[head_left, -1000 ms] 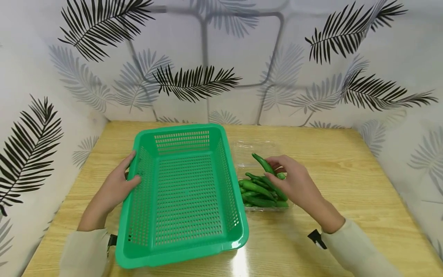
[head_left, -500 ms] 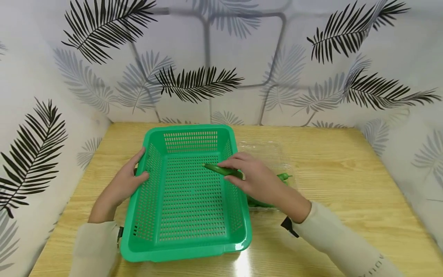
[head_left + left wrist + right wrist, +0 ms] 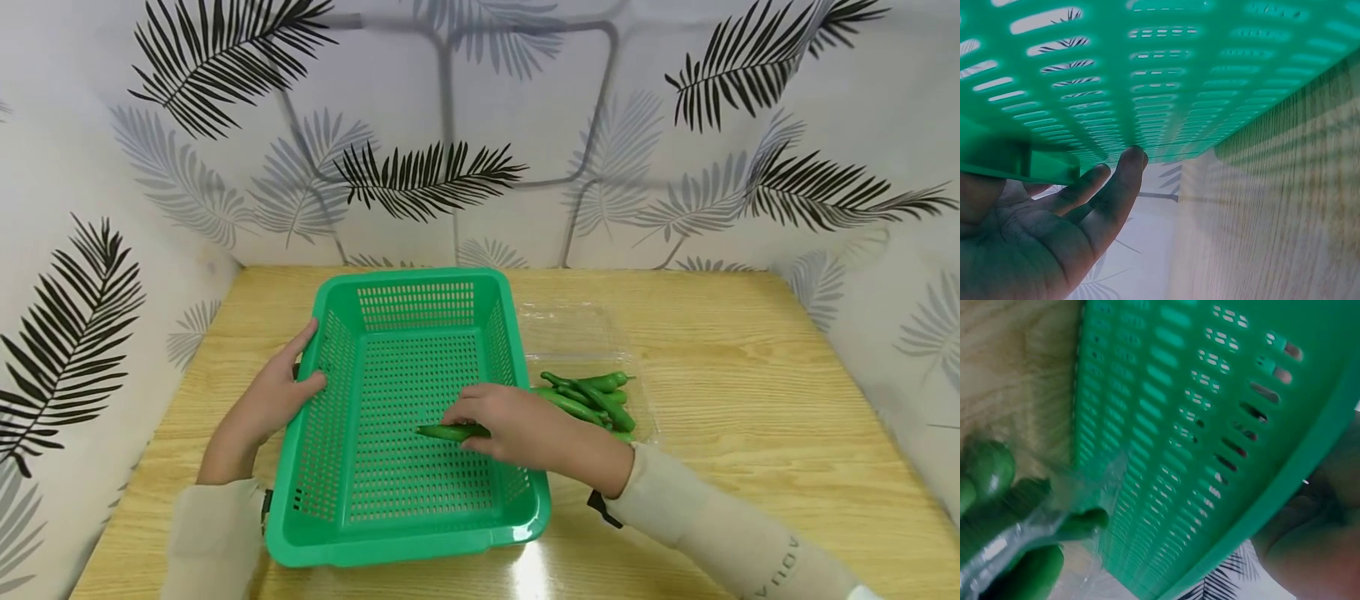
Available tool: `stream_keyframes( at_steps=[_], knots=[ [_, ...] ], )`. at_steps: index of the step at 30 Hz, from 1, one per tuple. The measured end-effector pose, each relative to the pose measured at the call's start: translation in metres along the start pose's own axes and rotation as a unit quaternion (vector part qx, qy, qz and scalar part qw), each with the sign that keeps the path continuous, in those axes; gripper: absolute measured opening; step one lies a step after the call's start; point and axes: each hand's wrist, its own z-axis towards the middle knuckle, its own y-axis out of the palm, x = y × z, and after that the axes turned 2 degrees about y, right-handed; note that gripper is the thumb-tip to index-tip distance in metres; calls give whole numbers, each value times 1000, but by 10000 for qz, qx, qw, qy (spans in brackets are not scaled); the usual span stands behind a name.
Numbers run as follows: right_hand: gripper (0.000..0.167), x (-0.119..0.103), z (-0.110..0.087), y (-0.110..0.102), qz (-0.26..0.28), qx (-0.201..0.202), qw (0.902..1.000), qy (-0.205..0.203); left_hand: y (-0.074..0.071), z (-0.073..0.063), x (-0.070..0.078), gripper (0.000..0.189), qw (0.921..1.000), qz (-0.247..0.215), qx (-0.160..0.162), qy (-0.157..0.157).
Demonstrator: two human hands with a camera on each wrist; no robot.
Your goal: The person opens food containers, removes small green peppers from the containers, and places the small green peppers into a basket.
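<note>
Right hand (image 3: 517, 419) pinches a pepper (image 3: 448, 432), one end hidden; left hand (image 3: 275, 390), partly concealed, grips the basket (image 3: 416, 362), whose rim (image 3: 513, 333) blocks part of a clear box (image 3: 567, 332).

Green basket (image 3: 1282, 494): slotted wall, lower edge along wood-grain table (image 3: 1016, 375), solid rim opposite. Right hand (image 3: 1316, 537) on far side of rim, shadowed and blurred; fingers hard to make out. Green peppers (image 3: 1029, 575) bunched in clear plastic container (image 3: 1114, 478), one tip near container's corner, just beside basket wall; contact unclear. Leaf-printed backdrop (image 3: 1232, 575) beyond rim.
</note>
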Motion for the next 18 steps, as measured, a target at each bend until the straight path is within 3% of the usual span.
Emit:
stream_keyframes(
  at_steps=[11, 18],
  knots=[
    [27, -11, 0, 21, -224, -904, 9956, 69, 2, 0, 1, 77, 10000, -24, -24, 83],
    [22, -22, 4, 30, -361, -1512, 9878, 120, 2, 0, -1, 76, 10000, -13, -15, 20]
  ],
)
